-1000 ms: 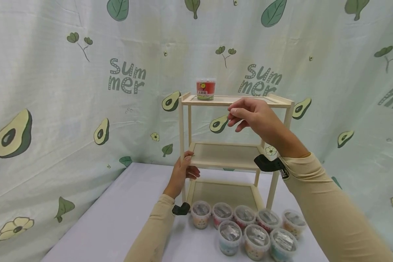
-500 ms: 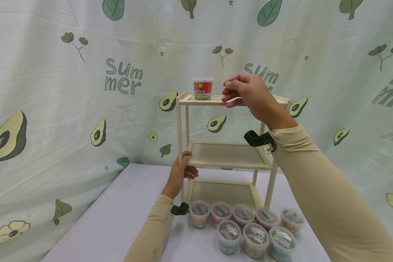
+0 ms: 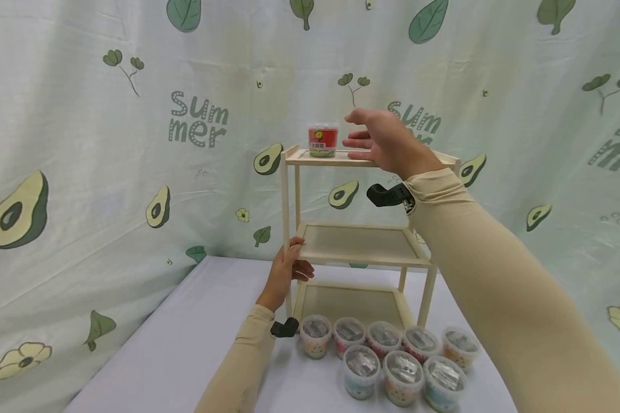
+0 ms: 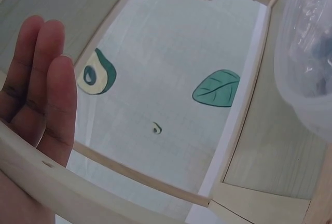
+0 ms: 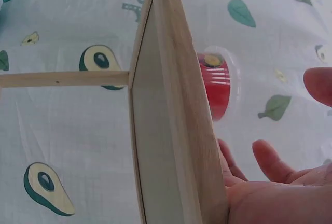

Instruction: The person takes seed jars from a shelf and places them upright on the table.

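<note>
A wooden three-tier shelf rack point(image 3: 361, 261) stands on the table. My left hand point(image 3: 284, 272) holds its left front post at the middle shelf; in the left wrist view the fingers point(image 4: 59, 94) show beyond the post. On the left of the top shelf stands a clear plastic cup with a red flower label point(image 3: 322, 141). My right hand point(image 3: 384, 140) is over the top shelf, just right of that cup and apart from it, thumb and fingers spread with nothing between them. The right wrist view shows the red-labelled cup point(image 5: 218, 86) partly hidden behind the shelf edge.
Several lidded plastic cups point(image 3: 361, 364) stand in two rows on the white table point(image 3: 186, 350) before the rack. One cup's clear rim point(image 4: 290, 73) shows in the left wrist view. A leaf-and-avocado printed curtain point(image 3: 108, 189) hangs behind.
My right hand has risen from below the top shelf's front edge to above it and moved left toward the red-labelled cup, its fingers spreading. The left hand stays on the post.
</note>
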Tool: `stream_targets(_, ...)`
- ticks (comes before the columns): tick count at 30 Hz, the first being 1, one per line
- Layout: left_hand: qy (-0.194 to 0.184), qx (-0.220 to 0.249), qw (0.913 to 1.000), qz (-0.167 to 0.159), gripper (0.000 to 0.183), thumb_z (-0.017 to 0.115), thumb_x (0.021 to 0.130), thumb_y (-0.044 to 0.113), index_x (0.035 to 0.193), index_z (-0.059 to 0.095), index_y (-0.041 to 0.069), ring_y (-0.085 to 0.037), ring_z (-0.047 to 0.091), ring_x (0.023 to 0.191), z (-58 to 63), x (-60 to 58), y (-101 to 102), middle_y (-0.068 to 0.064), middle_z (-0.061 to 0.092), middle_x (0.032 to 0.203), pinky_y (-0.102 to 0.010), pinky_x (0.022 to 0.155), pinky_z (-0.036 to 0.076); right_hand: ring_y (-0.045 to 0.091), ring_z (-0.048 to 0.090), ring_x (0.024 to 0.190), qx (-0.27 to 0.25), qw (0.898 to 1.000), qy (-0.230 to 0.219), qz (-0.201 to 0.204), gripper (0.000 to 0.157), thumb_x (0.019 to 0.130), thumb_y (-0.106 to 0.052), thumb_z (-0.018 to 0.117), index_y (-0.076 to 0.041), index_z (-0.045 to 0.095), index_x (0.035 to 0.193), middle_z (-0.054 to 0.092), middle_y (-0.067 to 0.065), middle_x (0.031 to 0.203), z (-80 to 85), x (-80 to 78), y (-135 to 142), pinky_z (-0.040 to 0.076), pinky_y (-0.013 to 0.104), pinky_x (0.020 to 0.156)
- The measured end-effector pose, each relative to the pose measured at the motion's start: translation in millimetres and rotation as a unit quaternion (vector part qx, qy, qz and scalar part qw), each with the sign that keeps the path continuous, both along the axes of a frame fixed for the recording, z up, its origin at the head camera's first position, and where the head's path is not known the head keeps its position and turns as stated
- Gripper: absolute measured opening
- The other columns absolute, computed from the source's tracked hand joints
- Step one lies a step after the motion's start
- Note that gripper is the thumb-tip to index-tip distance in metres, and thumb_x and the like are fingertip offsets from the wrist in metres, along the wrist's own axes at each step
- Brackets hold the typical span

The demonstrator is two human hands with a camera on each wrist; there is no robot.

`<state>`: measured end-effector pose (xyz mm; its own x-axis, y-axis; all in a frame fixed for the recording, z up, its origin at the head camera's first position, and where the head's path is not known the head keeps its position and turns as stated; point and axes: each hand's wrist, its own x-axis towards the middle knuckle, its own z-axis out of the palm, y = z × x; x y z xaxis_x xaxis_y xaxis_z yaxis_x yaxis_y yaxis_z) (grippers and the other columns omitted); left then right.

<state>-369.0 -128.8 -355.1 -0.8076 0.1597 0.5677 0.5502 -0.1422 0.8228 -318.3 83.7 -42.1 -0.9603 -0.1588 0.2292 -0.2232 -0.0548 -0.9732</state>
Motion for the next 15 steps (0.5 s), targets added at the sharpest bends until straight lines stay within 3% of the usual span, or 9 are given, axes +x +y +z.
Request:
stream_targets(6, -0.009, 0.003, 0.9999, -0.004, 0.046, 0.045, 0.106, 0.044, 0.137, 0.046, 0.011, -0.025, 0.070, 0.068, -2.0, -1.4, 1, -0.021, 0.066, 0.080, -0.036, 0.061, 0.056, 0.029, 0.041, 0.135, 0.008, 0.998, -0.055, -0.009, 0.073, 0.093, -0.034, 0.072, -0.019, 0.033, 0.152, 0.035, 0.010, 0.152, 5.6, -9.7, -6, 0.044, 0.040, 0.106)
stream_targets(15, -0.008, 0.009, 0.9999, -0.008, 0.049, 0.046, 0.104, 0.048, 0.137, 0.046, 0.012, -0.025, 0.070, 0.068, -1.3, -3.7, 0, -0.016, 0.067, 0.079, -0.034, 0.061, 0.056, 0.025, 0.040, 0.133, 0.064, 0.996, -0.067, -0.020, 0.083, 0.091, -0.040, 0.074, -0.023, 0.026, 0.156, 0.034, 0.011, 0.151, 10.4, -17.4, -18, 0.041, 0.034, 0.108)
